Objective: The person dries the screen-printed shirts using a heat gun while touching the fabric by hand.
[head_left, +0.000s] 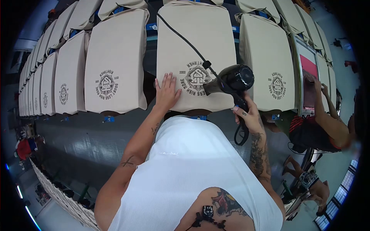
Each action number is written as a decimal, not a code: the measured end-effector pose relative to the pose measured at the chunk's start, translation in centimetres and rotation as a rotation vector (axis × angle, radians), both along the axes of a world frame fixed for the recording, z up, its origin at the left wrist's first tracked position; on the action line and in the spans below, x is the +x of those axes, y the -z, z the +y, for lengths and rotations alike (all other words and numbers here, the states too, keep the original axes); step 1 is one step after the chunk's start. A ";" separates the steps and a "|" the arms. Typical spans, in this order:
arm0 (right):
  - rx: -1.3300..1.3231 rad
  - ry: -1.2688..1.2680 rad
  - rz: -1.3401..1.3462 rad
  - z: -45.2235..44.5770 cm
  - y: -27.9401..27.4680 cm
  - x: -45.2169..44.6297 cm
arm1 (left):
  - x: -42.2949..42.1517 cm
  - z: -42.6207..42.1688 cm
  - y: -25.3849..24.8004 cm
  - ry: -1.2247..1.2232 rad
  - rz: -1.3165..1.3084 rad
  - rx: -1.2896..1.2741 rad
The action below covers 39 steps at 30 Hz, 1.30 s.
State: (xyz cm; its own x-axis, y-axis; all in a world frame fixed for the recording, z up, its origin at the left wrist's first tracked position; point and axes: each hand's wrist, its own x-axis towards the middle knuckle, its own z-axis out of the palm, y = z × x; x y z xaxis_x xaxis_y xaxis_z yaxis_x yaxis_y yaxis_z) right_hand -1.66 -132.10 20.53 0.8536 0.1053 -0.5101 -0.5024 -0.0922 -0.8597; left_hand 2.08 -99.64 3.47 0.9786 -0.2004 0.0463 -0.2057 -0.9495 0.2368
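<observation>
My right hand (248, 115) is wrapped round the handle of a black hair dryer (234, 80). The dryer's nozzle points left, over the edge of a dark round print (196, 77) on a cream T-shirt (192, 34). That shirt is stretched over a flat board in front of me. My left hand (167, 91) lies flat on the same shirt, just left of the print, with its fingers stretched out. From the dryer a black cord (181, 36) runs up and to the left across the shirt. Part of the print is hidden behind the nozzle.
More boards with printed cream shirts stand on both sides, such as the left shirt (115, 57) and the right shirt (269, 61). At right, a co-worker (316, 129) has hands on a framed screen (308, 57) with pink on it. Other people are farther off.
</observation>
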 end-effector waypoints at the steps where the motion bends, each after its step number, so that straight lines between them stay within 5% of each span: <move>1: 0.011 -0.028 0.009 1.0 -0.2 0.1 | 0.0 0.1 0.1 0.005 -0.007 -0.002; 12: 0.076 -0.238 -0.073 9.3 0.9 6.6 | -2.0 2.6 -0.1 -0.027 0.006 0.010; 18: 0.019 -0.078 -0.181 7.9 1.6 9.1 | -2.1 3.1 0.2 -0.013 -0.013 -0.008; 32: -0.082 0.162 -0.091 1.0 -0.5 0.5 | 1.2 1.9 0.8 0.090 0.013 -0.024; 39: 0.009 0.041 0.030 4.2 -0.4 -0.8 | 1.7 2.0 1.1 0.083 0.002 -0.023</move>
State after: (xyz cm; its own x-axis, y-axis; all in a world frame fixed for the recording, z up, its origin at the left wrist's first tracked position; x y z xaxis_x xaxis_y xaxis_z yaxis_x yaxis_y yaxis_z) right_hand -2.49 -127.85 20.91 0.8419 0.0749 -0.5343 -0.5307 -0.0636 -0.8452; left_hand 3.79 -97.61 2.34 0.9588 -0.2796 0.0499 -0.2828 -0.9237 0.2585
